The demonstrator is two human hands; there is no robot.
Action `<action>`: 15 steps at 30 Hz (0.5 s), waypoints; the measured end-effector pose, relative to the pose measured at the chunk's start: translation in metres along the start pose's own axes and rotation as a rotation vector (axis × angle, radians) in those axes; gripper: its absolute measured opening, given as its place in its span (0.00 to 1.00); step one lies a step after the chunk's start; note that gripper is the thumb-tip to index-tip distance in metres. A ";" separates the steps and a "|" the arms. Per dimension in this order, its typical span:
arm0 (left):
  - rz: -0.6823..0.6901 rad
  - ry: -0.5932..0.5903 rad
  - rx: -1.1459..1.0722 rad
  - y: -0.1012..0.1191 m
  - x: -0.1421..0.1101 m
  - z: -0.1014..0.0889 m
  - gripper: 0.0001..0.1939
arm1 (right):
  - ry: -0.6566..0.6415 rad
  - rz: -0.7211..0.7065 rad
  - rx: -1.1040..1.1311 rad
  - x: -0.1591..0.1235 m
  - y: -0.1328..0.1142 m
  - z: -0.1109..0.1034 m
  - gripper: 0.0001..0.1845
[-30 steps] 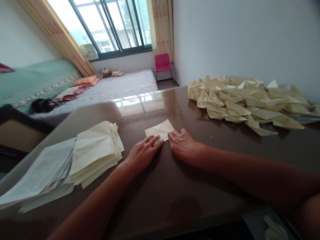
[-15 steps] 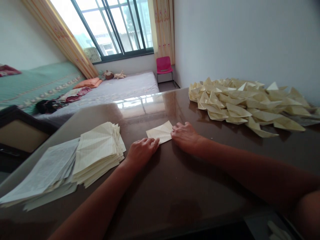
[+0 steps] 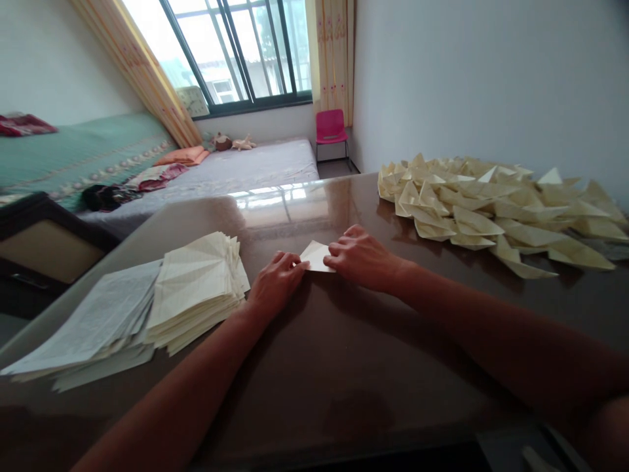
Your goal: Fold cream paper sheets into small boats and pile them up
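Observation:
A small cream sheet of paper (image 3: 315, 257), partly folded, lies on the brown tabletop between my two hands. My left hand (image 3: 279, 278) pinches its left corner, thumb and fingers closed together. Over its right side, my right hand (image 3: 361, 257) has its fingers curled and pressed on the paper. Both hands cover parts of the sheet, so its full outline is hidden. Left of my left hand stands a stack of creased cream paper (image 3: 191, 282). Farther right is a large heap of folded paper boats (image 3: 491, 203).
Greyish printed sheets (image 3: 98, 321) lie beside the cream stack on the glossy table (image 3: 295, 380). Beyond the table's far edge are a bed (image 3: 275, 160) and a pink chair (image 3: 331, 128). A dark chair or cabinet (image 3: 44, 255) stands at the left, and a wall runs along the right.
The paper shows a smaller, more pointed shape than before. My right hand has shifted left over it, and both hands are closer together. The whole view has moved slightly.

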State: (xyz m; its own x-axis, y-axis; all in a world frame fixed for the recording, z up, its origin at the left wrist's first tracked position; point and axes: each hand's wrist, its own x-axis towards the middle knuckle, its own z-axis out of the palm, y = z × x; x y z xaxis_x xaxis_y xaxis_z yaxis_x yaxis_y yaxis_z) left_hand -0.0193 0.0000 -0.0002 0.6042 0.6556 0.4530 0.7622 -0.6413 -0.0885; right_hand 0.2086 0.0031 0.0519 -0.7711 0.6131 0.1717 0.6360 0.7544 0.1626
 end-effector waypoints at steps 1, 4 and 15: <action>0.017 -0.009 -0.024 0.004 0.000 0.000 0.12 | 0.002 -0.016 0.001 0.000 -0.008 0.000 0.10; 0.079 -0.064 -0.110 0.014 -0.003 -0.002 0.13 | 0.005 -0.083 0.027 -0.003 -0.027 0.000 0.11; 0.141 -0.154 -0.253 0.007 -0.008 -0.008 0.14 | -0.230 -0.199 0.515 -0.006 0.030 0.010 0.14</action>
State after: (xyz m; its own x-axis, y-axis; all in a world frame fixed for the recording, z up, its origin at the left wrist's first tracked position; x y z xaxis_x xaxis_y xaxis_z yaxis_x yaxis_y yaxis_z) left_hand -0.0203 -0.0129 0.0023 0.7422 0.5939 0.3105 0.5987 -0.7958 0.0910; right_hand 0.2323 0.0246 0.0465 -0.8972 0.4400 -0.0376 0.4266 0.8414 -0.3317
